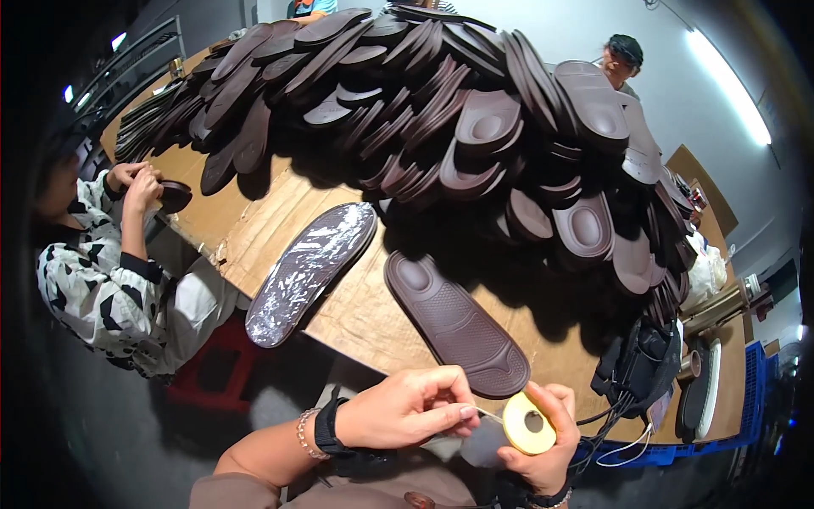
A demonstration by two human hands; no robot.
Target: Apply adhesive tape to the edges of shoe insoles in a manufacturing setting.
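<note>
One yellow roll (pixel 514 424), grasped in the right hand (pixel 555 452), is just beside the nearest brown insole (pixel 458 321), while the left hand (pixel 411 411) pinches a thin strand (pixel 487 413) leading from it, which could snap if tugged too sharply.

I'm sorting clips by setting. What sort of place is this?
Probably a shoe-parts workshop: brown insoles are heaped across a table, a co-worker holds a dark piece beside it, and the person's right hand holds a yellow roll.
</note>
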